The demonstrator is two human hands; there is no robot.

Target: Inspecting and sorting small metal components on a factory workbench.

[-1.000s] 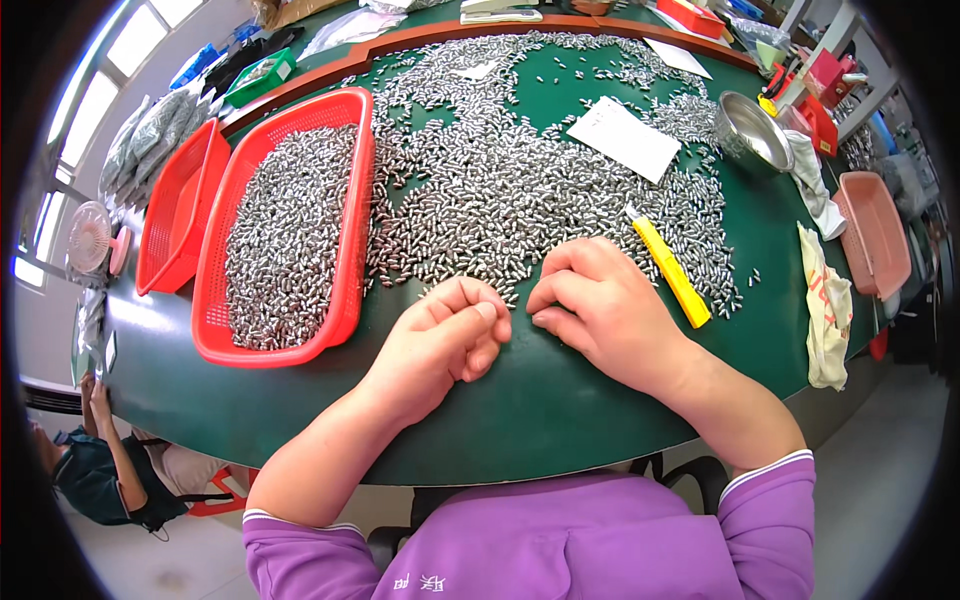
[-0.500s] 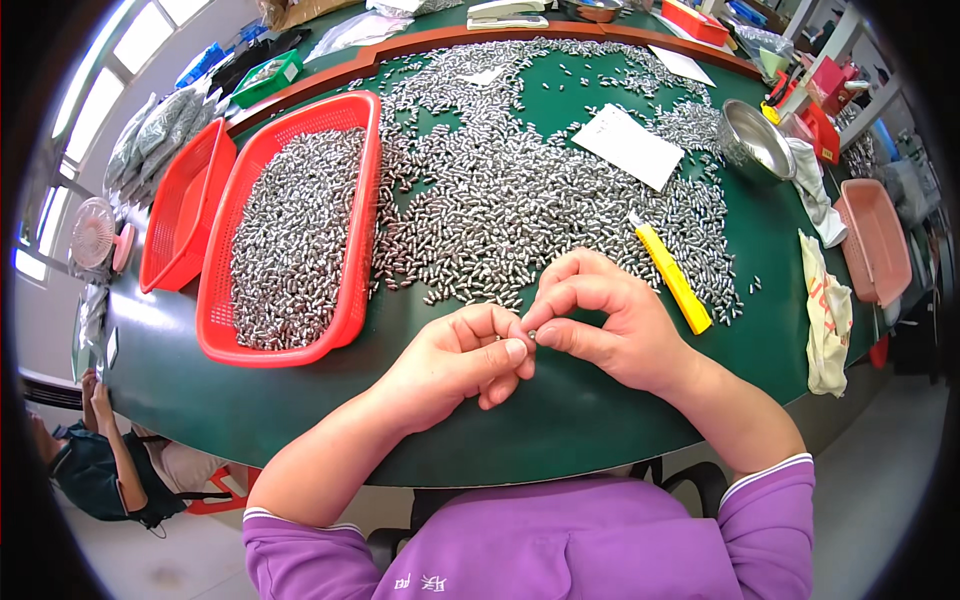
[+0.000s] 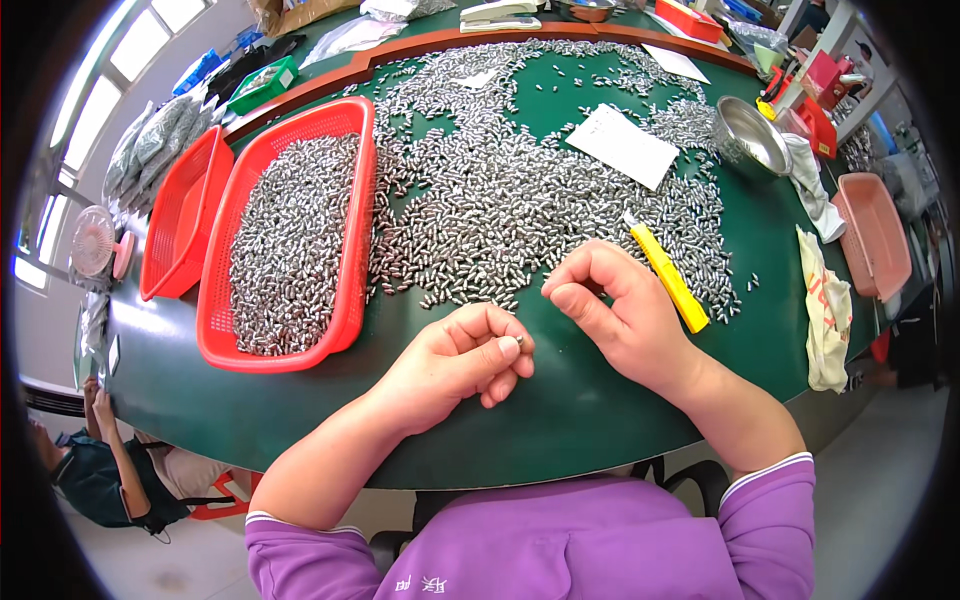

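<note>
My left hand point(image 3: 458, 358) is closed, its thumb and forefinger pinching a small metal piece point(image 3: 520, 341) above the near part of the table. Only a bit of that piece shows at the fingertips. To its right, my right hand point(image 3: 622, 312) is apart from it, thumb and bent forefinger together by the near edge of the pile; whatever they may hold is hidden. Beyond both hands spreads a broad pile of small silvery bullet-shaped metal pieces point(image 3: 480, 220). On the left, a red plastic basket point(image 3: 368, 200) holds many similar pieces.
A yellow utility knife point(image 3: 668, 278) lies on the pile's right side, near a white paper point(image 3: 622, 145). Farther right are a metal bowl point(image 3: 750, 140), a cloth bag point(image 3: 825, 320) and a pink basket point(image 3: 872, 235). Another red basket point(image 3: 185, 215) stands left. A seated person point(image 3: 110, 470) is at far left.
My hands have come apart: the right has drawn up and away from the left, fingers curled. My left hand stays nearly in place, still pinching the small metal piece.
</note>
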